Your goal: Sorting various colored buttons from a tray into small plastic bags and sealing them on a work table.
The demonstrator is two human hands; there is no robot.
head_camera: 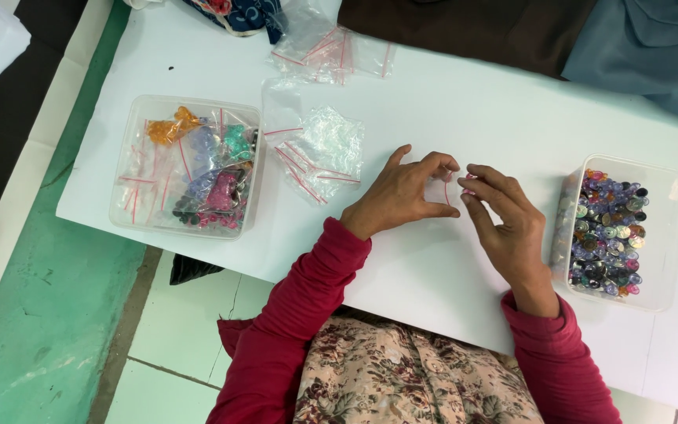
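Over the middle of the white table (449,102), my left hand (402,195) and my right hand (508,224) meet fingertip to fingertip. Between them they pinch a small clear zip bag (442,191) with a red seal line. My left thumb and fingers hold one side of the bag, my right fingertips touch its other edge. A hint of pink shows at my right fingertips; I cannot tell what it is. Both arms wear red sleeves.
A clear tub (659,235) of several coloured round beads stands at the right. A second clear tub (190,165) on the left holds filled small bags. Loose empty zip bags (319,149) lie in the middle and further back (331,51). Dark and grey cloth (559,31) lies beyond.
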